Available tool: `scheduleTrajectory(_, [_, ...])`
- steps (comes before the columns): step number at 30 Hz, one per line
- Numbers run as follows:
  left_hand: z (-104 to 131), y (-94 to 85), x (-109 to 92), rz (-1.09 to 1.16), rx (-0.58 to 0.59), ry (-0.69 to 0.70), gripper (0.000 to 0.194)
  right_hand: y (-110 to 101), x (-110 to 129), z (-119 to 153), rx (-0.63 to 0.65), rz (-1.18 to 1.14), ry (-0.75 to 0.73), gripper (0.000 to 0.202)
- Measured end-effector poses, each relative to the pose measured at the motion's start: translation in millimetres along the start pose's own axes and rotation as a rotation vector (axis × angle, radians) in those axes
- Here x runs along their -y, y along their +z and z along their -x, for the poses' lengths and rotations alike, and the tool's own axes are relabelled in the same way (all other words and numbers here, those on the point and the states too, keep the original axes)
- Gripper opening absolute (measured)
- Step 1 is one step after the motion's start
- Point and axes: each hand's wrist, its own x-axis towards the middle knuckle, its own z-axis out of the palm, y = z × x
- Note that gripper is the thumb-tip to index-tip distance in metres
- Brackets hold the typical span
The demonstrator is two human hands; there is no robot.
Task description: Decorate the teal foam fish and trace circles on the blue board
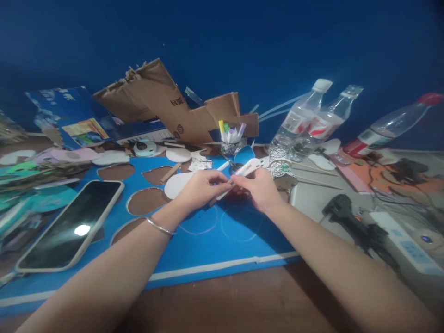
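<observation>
My right hand (262,187) is closed around a slim white object with small dark slots (252,165), its thumb pressed on the top; the exact kind is unclear. Touching the near end of it, my left hand (206,185) has thumb and fingers pinched together; a silver bangle is on that wrist. Both hands are over a blue board (194,245) with several oval openings cut through to brown, and two faint drawn circles lie just below them. Beside the left hand rests a white oval piece (175,185). Fingers partly hide the slotted object.
A phone (71,226) lies at left near coloured scraps. Torn cardboard (156,97) and a cup of markers (230,147) stand behind. At right are plastic bottles (298,120), wooden skewers (317,182), a black glue gun (354,222) and a white power strip (405,243).
</observation>
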Motion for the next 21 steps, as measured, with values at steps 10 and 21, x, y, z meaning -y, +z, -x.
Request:
scheduleTrajectory(10, [0.9, -1.7, 0.3, -0.023, 0.032, 0.017, 0.027, -1.8, -1.7, -2.7, 0.046, -0.052, 0.013, 0.026])
scheduleTrajectory(21, [0.8, -0.4, 2.3, -0.037, -0.006, 0.005, 0.026, -2.1, -2.3, -4.5, 0.043, -0.141, 0.053, 0.030])
